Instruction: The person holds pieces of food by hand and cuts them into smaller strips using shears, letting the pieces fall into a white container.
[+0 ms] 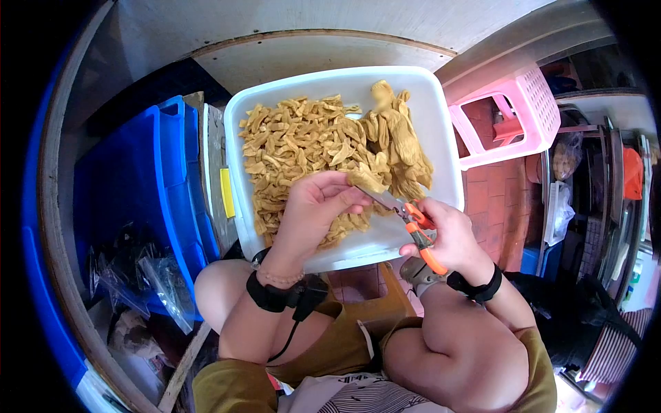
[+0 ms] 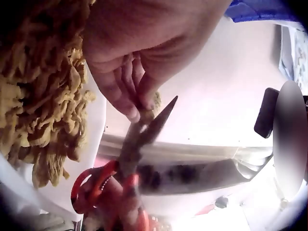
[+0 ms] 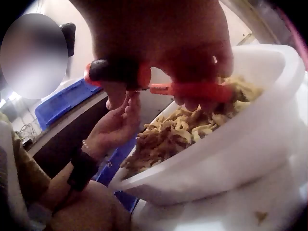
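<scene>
A white tub point(image 1: 344, 258) holds many cut yellowish-brown strips point(image 1: 289, 144) and, at its right, larger uncut pieces point(image 1: 406, 148). Over its near side, my left hand point(image 1: 313, 210) pinches a yellowish piece point(image 1: 366, 179) between thumb and fingers. Orange-handled scissors point(image 1: 425, 251) are in my right hand point(image 1: 447, 234), whose fingers curl round the handles. In the left wrist view the parted blades point(image 2: 149, 130) lie at the pinched piece point(image 2: 157, 103), just below my left fingertips. The right wrist view shows my right hand point(image 3: 168, 48) round the handles point(image 3: 192, 91), with my left hand point(image 3: 113, 127) beyond.
Blue crates point(image 1: 138, 179) stand at the left beside a board with a yellow strip point(image 1: 227, 193). At the right a pink stool point(image 1: 540, 113) stands on red floor tiles point(image 1: 485, 206). Clear plastic bags point(image 1: 165, 289) lie at the lower left. A wooden stool point(image 1: 392, 299) is between the knees.
</scene>
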Motion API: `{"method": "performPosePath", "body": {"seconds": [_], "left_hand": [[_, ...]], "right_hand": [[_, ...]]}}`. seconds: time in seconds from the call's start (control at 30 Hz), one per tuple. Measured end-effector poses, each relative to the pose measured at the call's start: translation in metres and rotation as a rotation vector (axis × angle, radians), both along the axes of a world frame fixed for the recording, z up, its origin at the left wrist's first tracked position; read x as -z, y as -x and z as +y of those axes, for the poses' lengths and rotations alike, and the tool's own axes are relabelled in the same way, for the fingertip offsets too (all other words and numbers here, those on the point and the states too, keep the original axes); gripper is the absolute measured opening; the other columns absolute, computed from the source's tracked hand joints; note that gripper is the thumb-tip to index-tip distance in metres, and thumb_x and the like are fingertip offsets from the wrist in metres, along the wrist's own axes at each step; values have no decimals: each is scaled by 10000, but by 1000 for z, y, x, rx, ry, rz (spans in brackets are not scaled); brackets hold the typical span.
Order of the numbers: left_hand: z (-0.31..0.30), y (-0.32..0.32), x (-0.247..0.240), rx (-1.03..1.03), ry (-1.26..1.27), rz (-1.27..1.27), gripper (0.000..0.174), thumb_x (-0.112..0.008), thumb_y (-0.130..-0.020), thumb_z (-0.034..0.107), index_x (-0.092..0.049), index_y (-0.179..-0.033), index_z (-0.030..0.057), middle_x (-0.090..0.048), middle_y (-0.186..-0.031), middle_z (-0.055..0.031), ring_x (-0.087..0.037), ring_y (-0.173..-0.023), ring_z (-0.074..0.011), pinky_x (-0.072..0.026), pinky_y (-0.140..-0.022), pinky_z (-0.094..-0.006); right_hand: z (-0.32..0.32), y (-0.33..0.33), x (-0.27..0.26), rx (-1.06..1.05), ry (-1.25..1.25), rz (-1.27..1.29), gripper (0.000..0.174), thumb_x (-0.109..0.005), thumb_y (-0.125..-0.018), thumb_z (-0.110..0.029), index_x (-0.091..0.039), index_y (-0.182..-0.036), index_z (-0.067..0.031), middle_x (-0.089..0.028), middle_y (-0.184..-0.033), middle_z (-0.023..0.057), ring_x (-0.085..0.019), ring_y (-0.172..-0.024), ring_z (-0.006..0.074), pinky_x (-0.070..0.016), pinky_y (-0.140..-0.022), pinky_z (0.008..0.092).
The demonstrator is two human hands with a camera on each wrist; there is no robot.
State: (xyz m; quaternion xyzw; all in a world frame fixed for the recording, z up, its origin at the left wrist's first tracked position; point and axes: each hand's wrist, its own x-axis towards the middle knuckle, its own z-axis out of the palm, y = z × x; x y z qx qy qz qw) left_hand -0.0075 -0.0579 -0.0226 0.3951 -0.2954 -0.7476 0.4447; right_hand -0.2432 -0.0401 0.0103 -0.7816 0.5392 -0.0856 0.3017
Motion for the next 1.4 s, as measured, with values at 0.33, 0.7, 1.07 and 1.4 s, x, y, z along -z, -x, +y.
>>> {"method": "performPosePath", "body": {"seconds": [0.33, 0.7, 1.07, 1.4], "left_hand": [[1, 2, 3, -21, 37, -106, 147, -592, -857, 3, -601, -990, -59, -666, -866, -99, -630, -769, -113, -503, -690, -223], [4, 5, 6, -190, 132, -281, 109, -626, -826, -6, -620, -925, -50, -672, -806, -74, -640, -741, -110, -507, -689, -229], [9, 10, 3, -129, 253, -677, 93, -659, -803, 9, -599, -859, -34, -661, -797, -59, -619, -731, -93, -489, -669, -227], [-4, -6, 4, -211, 97, -318, 123, -659, -823, 43, -634, -922, -25, -674, -822, -68, -643, -744, -109, -502, -673, -218]], "right_hand": [[-2, -9, 0, 32, 0, -13, 633, -789, -552, -573, -531, -736, -25, -536, -614, 123, -563, -558, 299, -457, -536, 361], [0, -6, -3, 89, 20, 38, 587, -811, -559, -523, -492, -649, -39, -481, -551, 108, -510, -495, 277, -426, -489, 345], [2, -13, 2, 86, -71, 4, 591, -788, -578, -549, -518, -641, -27, -504, -531, 133, -557, -513, 327, -444, -489, 358], [4, 0, 7, 100, 53, 16, 587, -798, -586, -531, -476, -611, -40, -459, -498, 100, -511, -450, 277, -412, -452, 344]]}}
